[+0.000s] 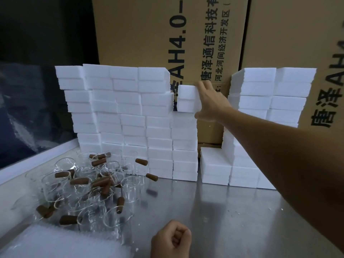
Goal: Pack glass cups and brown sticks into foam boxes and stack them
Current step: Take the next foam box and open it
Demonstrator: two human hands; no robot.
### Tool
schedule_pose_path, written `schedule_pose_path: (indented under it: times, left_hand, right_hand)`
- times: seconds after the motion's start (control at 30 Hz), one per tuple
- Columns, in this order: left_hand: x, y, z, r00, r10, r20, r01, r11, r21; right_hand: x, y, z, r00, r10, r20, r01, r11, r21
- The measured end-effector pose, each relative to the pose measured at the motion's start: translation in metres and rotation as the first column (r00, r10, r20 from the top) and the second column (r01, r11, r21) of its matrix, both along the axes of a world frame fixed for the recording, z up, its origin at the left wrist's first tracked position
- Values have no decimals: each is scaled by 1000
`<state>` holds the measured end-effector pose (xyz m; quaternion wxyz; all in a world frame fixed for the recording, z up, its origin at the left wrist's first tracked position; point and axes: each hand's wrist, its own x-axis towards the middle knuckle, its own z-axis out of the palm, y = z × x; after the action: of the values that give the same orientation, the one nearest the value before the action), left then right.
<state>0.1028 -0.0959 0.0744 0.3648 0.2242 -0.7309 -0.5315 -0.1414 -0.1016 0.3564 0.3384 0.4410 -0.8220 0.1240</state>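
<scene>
My right hand (210, 103) reaches far forward and grips a white foam box (187, 98) by its right side, thumb under it, fingers over its top. The box sits atop a shorter column in the wall of stacked foam boxes (119, 112). A second stack of foam boxes (268, 101) rises to the right of the gap. Glass cups (113, 169) lie heaped at the left of the metal table, with brown sticks (98, 162) scattered in and over them. My left hand (171, 239) rests near the bottom edge, curled into a fist, holding nothing.
Large cardboard cartons (149, 34) with black print stand behind the foam stacks. A low foam box pile (215, 166) fills the gap's floor. A bubble-wrap sheet (61, 244) lies at the bottom left. The steel table (214, 211) has a raised rim on the left.
</scene>
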Motion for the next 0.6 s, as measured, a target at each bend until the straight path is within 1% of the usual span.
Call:
schedule_pose_path:
  times: [0.13, 0.2, 0.33, 0.4, 0.47, 0.53, 0.6]
  left_hand:
    - [3, 3, 3, 1000, 8, -7, -8, 999, 47]
    - [5, 3, 4, 1000, 9, 5, -9, 999, 42]
    - [15, 10, 4, 999, 35, -20, -33, 996, 83]
    - [20, 14, 7, 999, 40, -34, -35, 991, 128]
    - [26, 16, 11, 993, 71, -90, -51, 978, 203]
    - [34, 18, 16, 970, 141, -197, -81, 955, 285]
    - [42, 18, 20, 938, 211, -273, -105, 928, 359]
  right_hand:
    - [28, 55, -19, 996, 84, -35, -87, 992, -89]
    - [47, 86, -35, 990, 136, -46, -141, 978, -152]
    - [87, 144, -86, 966, 254, -48, -255, 913, -318]
    - [107, 168, -120, 943, 331, 30, -300, 885, -357]
    - [126, 187, -159, 912, 389, 129, -328, 881, -340]
    - [142, 202, -195, 906, 382, 179, -322, 900, -293]
    - [154, 211, -222, 897, 371, 240, -308, 915, -261]
